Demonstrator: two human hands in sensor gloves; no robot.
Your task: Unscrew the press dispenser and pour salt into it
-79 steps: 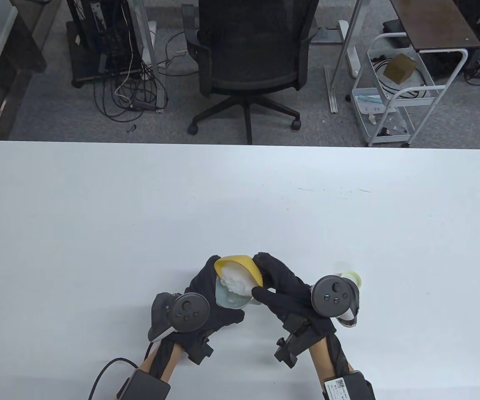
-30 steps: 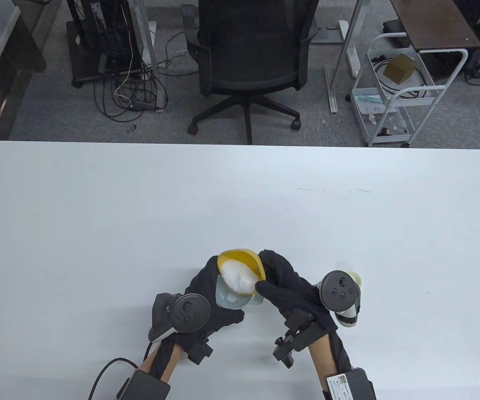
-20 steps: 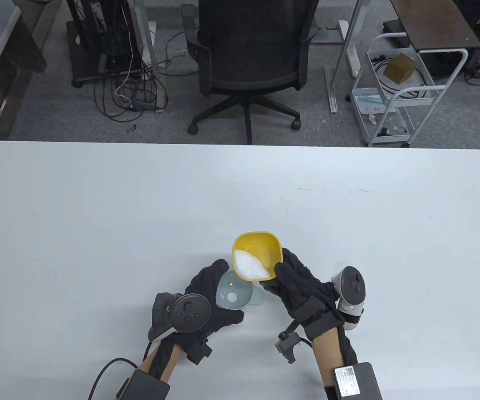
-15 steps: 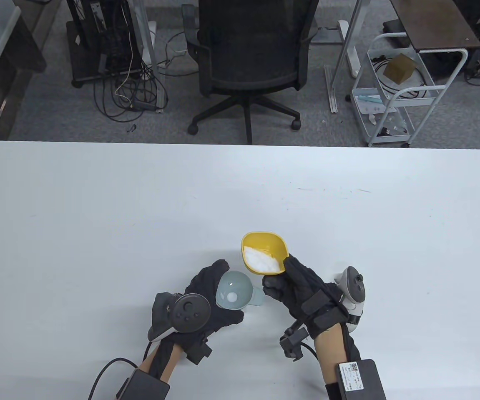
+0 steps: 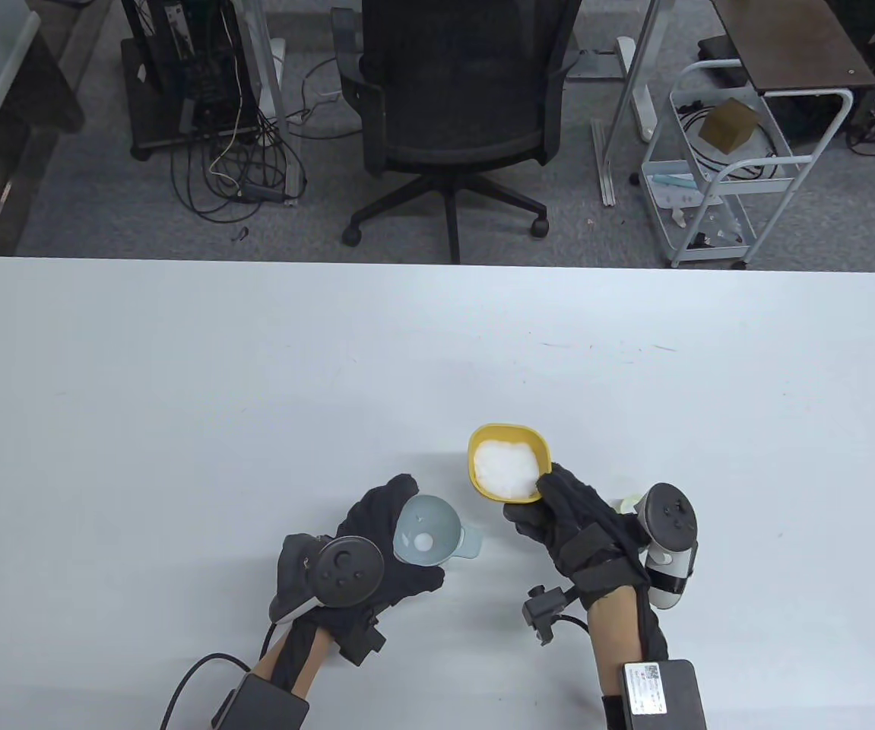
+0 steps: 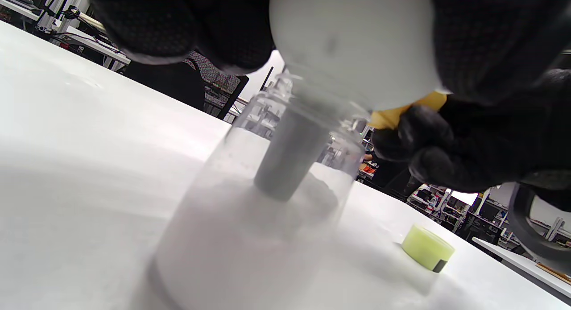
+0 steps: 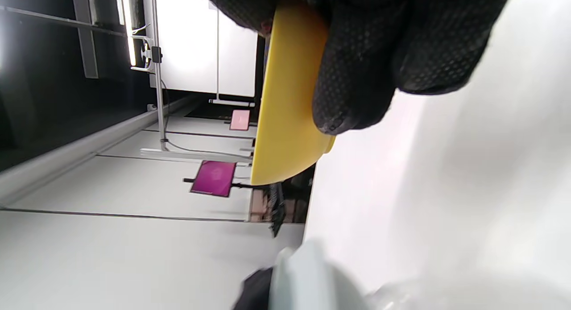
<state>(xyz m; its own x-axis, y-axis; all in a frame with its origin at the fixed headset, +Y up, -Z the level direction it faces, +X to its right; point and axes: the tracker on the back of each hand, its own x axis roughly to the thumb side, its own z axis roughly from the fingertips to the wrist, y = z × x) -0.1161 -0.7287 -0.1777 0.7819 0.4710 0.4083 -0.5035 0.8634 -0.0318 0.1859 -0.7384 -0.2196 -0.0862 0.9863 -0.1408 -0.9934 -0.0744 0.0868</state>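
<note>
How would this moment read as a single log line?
left hand: holds grey funnel on clear bottle | right hand: holds yellow salt bowl level

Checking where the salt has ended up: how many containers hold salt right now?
2: the yellow bowl gripped by the right hand, and the clear bottle under the funnel.

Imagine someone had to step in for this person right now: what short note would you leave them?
Left hand holds the funnel in the clear dispenser bottle, upright on the table.
Right hand grips the yellow bowl, level, beside the funnel, salt inside.
The green cap lies on the table: unscrewing done.
The bottle already holds salt.
Left: likely pour the rest, then recap.
</note>
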